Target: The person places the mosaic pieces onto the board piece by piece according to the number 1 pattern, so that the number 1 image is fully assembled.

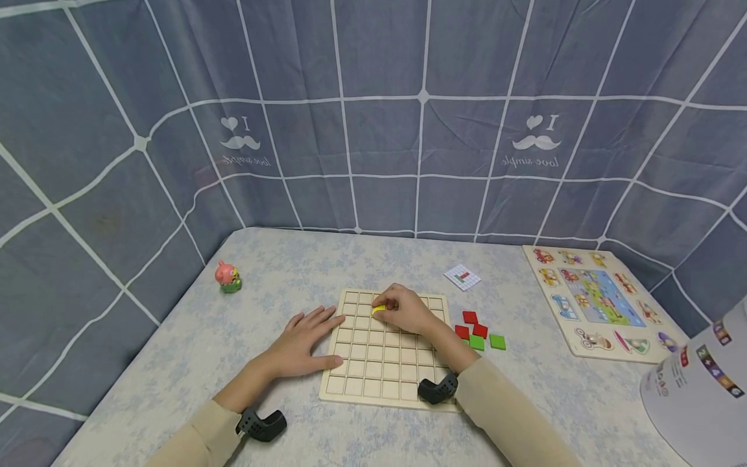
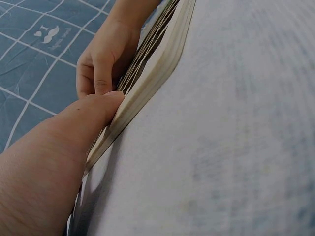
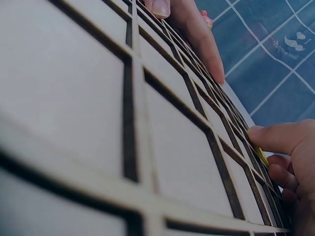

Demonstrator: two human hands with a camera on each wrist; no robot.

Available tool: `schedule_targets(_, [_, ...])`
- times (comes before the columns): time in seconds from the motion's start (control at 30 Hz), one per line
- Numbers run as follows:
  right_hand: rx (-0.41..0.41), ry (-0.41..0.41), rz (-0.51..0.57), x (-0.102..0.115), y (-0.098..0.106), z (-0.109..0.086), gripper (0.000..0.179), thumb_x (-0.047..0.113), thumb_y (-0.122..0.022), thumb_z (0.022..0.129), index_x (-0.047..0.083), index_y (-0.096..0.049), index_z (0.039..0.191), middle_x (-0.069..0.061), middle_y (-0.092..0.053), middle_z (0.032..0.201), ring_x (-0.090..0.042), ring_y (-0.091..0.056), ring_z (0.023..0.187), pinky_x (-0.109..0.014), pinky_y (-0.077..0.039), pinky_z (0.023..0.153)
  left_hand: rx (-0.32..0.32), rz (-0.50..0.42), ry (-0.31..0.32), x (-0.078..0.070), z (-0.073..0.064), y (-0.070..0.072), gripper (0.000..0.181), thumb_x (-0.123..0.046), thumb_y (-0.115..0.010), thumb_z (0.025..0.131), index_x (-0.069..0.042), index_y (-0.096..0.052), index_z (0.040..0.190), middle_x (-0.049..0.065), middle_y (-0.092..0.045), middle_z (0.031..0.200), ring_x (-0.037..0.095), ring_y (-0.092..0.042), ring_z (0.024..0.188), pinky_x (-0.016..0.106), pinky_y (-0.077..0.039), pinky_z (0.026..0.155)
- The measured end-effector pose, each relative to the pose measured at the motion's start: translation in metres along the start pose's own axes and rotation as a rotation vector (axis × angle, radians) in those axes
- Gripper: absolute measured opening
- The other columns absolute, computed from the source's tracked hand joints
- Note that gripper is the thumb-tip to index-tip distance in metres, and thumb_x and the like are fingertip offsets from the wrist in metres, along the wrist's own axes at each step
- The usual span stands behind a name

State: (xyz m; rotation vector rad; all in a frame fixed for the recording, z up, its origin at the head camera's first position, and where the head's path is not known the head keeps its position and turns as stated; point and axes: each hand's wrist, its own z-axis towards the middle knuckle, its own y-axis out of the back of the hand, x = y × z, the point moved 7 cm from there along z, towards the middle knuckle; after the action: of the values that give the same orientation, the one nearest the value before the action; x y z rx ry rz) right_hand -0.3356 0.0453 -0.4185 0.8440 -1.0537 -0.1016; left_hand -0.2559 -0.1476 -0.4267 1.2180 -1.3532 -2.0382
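Observation:
A wooden grid board with square cells lies on the table in the head view. Near its far edge my right hand pinches a yellow tile between thumb and fingers, close over the cells. In the right wrist view the yellow tile shows as a thin edge under the thumb. My left hand lies with fingers spread along the board's left edge, thumb and fingertips on the rim. The left wrist view shows that thumb pressed to the board's side.
Right of the board lie red tiles and green tiles. Behind them is a small pattern card. A picture puzzle board and a white tub stand at the right. A pink-and-green figurine sits far left.

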Motion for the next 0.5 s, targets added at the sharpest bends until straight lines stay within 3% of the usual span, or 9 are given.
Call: schedule_targets(0.5, [-0.003,-0.049,0.057,0.002,0.011,-0.01,0.022,0.019,-0.067,0.094,0.005,-0.07,0.111,-0.001,-0.058,0.097,-0.017,-0.054,0.086,-0.033,-0.048,0.074,0.004,0.002,0.001,0.0,0.0,0.0,0.079,-0.055,-0.063,0.088,-0.014,-0.039,0.151,0.015,-0.03,0.156,0.038,-0.021,0.144,0.065,-0.011,0.11])
